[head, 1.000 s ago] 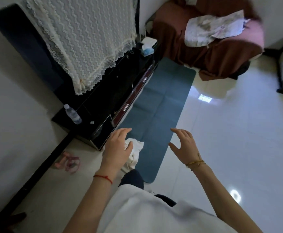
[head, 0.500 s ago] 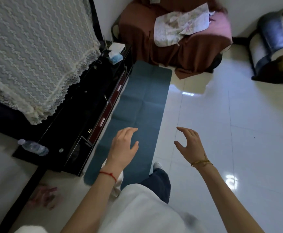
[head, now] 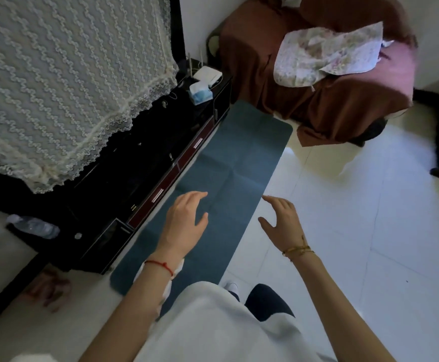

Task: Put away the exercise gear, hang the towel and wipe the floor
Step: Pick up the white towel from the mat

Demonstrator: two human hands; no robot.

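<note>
A dark teal exercise mat (head: pixel 229 163) lies unrolled flat on the pale tiled floor (head: pixel 357 231), running from the lower left-centre of the frame up toward the upper centre, its long left edge just beside a black low cabinet (head: pixel 140 173). Fold creases cross its surface. At its near end a bit of white cloth, apparently a towel (head: pixel 178 267), shows on the mat, mostly hidden by the left forearm.

The left hand (head: pixel 187 220) hovers above the mat in the middle of the frame, fingers relaxed and slightly spread, holding nothing; a red string circles its wrist. The right hand (head: pixel 281 223) hangs at the same height just past the mat's right edge, over the tiles, fingers loosely bent and apart, also empty, with gold bracelets at the wrist.

On the cabinet top, a plastic water bottle (head: pixel 34 227) lies at the left edge of the frame, and a tissue pack (head: pixel 200 92) sits near the far end beside a white box (head: pixel 208 74). A lace cloth (head: pixel 64 79) drapes over the upper left. An armchair under a brown cover (head: pixel 304 82) stands at the mat's far end, upper right, with a floral cloth (head: pixel 325 56) on its seat. A blurred pinkish object (head: pixel 50 288) lies on the floor at lower left.
</note>
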